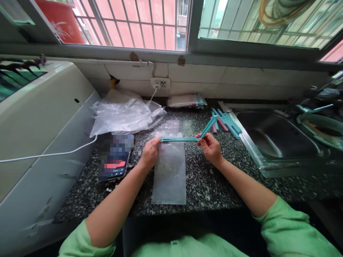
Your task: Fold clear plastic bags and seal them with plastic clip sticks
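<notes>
A long teal bag-sealing clip (pixel 179 139) lies level across the upper part of a clear plastic bag (pixel 169 175). Its second arm is swung up to the right from the end near my right hand. My left hand (pixel 150 151) pinches the clip's left end, at the bag's left edge. With thumb and fingers closed, my right hand (pixel 211 148) grips the other end, where the two arms meet. The bag rests flat on the counter. Whether the clip's lower arm sits over or under the plastic is hard to tell.
Beyond my right hand lie several teal and pink clips (pixel 227 121) beside a steel sink (pixel 268 134). A packed bag of clips (pixel 186 100) sits by the wall. Loose plastic bags (pixel 125 112) and a phone (pixel 118 157) are on the left. A white cable (pixel 53 157) crosses there.
</notes>
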